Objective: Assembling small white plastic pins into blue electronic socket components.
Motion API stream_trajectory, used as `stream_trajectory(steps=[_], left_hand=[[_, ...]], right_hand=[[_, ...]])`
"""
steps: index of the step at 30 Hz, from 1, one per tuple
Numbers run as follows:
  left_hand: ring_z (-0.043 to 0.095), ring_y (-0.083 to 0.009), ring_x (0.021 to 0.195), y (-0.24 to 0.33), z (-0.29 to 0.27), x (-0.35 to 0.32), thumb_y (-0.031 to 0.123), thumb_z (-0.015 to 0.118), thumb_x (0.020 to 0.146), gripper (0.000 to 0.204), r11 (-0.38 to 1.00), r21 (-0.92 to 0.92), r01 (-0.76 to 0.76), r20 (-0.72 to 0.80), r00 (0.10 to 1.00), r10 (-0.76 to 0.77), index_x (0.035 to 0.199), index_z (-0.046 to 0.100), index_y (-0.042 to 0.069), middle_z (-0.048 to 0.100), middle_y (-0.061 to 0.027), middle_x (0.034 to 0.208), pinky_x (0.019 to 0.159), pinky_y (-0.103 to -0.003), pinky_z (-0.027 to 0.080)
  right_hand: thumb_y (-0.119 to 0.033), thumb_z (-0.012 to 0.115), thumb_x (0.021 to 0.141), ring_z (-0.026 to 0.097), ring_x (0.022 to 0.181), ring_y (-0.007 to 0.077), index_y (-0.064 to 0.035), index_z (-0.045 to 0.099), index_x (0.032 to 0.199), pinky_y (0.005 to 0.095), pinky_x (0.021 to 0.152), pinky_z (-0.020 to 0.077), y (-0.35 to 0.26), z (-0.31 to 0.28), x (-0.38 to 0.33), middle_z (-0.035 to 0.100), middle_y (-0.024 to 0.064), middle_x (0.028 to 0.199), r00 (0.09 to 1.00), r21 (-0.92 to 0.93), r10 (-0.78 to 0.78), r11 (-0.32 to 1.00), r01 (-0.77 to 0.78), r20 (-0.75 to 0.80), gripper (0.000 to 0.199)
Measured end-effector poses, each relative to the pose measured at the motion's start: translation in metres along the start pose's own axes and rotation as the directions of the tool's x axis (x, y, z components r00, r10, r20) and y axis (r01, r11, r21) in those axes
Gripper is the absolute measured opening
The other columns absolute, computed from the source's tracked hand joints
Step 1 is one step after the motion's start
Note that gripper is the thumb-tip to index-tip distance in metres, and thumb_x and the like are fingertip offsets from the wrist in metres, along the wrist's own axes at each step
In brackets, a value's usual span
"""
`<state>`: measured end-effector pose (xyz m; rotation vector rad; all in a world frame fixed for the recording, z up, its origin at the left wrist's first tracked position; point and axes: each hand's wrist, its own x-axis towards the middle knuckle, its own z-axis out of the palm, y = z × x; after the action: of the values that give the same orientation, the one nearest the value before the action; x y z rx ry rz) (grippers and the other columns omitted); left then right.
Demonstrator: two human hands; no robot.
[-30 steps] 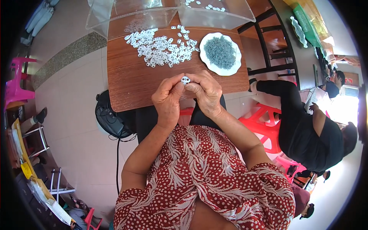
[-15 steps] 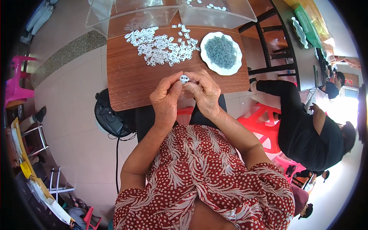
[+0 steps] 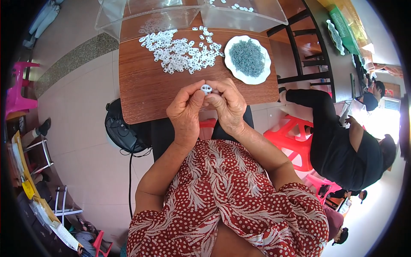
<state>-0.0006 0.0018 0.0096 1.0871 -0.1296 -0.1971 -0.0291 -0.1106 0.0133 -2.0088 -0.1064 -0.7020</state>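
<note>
A small white plastic piece with dark holes (image 3: 206, 88) is pinched between my two hands, just above the near part of the brown table (image 3: 154, 100). My left hand (image 3: 185, 107) grips its left side with thumb and forefinger. From the right, my right hand (image 3: 229, 105) closes on the same piece in the same way. Beyond my hands lies a loose heap of similar white plastic pieces (image 3: 182, 53). To its right, a white scalloped plate (image 3: 230, 67) holds a pile of small grey-green parts (image 3: 247, 58), too fine to make out singly.
Clear plastic bins (image 3: 244, 19) stand along the table's far edge, some white pieces in one. A red stool (image 3: 295, 141) and a seated person in black (image 3: 342, 141) are at the right. A black bag (image 3: 124, 128) with a cable sits left of the table.
The white piece has turned or tilted very slightly between my fingertips. Both hands keep nearly the same place and grip.
</note>
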Motion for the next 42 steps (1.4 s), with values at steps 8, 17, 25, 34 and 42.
stream_trajectory(steps=[8,17,25,34,42], left_hand=[[0.05,-0.0043,0.072,0.001,0.002,-0.003,0.012,0.057,0.088,0.02,0.999,0.045,-0.029,-0.006,1.0,0.029,0.103,0.06,0.0,0.059,0.0003,0.086,0.064,-0.017,0.043],[0.048,-0.0047,0.077,0.001,0.007,-0.004,0.011,0.051,0.091,0.016,0.944,0.222,-0.242,0.003,0.969,0.248,0.101,0.058,0.0,0.055,0.0005,0.085,0.068,-0.018,0.04],[0.047,-0.006,0.074,0.0,0.009,-0.004,0.011,0.05,0.092,0.014,0.927,0.26,-0.27,-0.052,0.955,0.293,0.098,0.057,0.001,0.053,-0.0001,0.083,0.066,-0.019,0.039],[0.047,-0.0074,0.074,0.002,0.008,0.001,0.009,0.049,0.092,0.012,0.898,0.346,-0.272,-0.059,0.949,0.31,0.096,0.057,0.0,0.053,-0.001,0.082,0.066,-0.02,0.04],[0.05,-0.0078,0.075,-0.011,-0.006,0.007,0.007,0.051,0.091,0.017,0.967,0.245,-0.07,-0.04,0.996,0.082,0.105,0.057,-0.001,0.056,-0.0017,0.083,0.068,-0.021,0.042]], right_hand=[[-0.007,0.063,0.08,0.047,0.068,0.0112,0.0014,0.057,0.098,0.0227,0.06,0.0405,-0.007,0.004,0.0,0.055,0.0064,0.085,0.999,-0.021,0.029,0.999,-0.03,-0.024,0.021],[0.0,0.062,0.074,0.052,0.067,0.0234,0.0018,0.056,0.091,0.0321,0.057,0.0428,-0.008,0.007,0.005,0.057,0.0106,0.079,0.997,-0.098,-0.058,0.994,0.054,-0.041,0.018],[-0.001,0.062,0.074,0.051,0.063,0.0242,0.0026,0.055,0.089,0.032,0.054,0.0414,-0.011,0.009,0.012,0.055,0.0117,0.074,0.984,-0.153,-0.17,0.975,0.16,-0.052,0.016],[-0.002,0.061,0.077,0.053,0.064,0.0244,0.0012,0.056,0.089,0.0318,0.055,0.0418,-0.007,0.014,0.015,0.057,0.0112,0.078,0.977,-0.182,-0.206,0.964,0.192,-0.062,0.014],[0.001,0.063,0.074,0.054,0.067,0.0221,-0.0012,0.059,0.088,0.0303,0.059,0.0429,0.012,0.001,0.02,0.058,0.01,0.078,0.994,-0.192,-0.099,0.976,0.106,0.047,0.014]])
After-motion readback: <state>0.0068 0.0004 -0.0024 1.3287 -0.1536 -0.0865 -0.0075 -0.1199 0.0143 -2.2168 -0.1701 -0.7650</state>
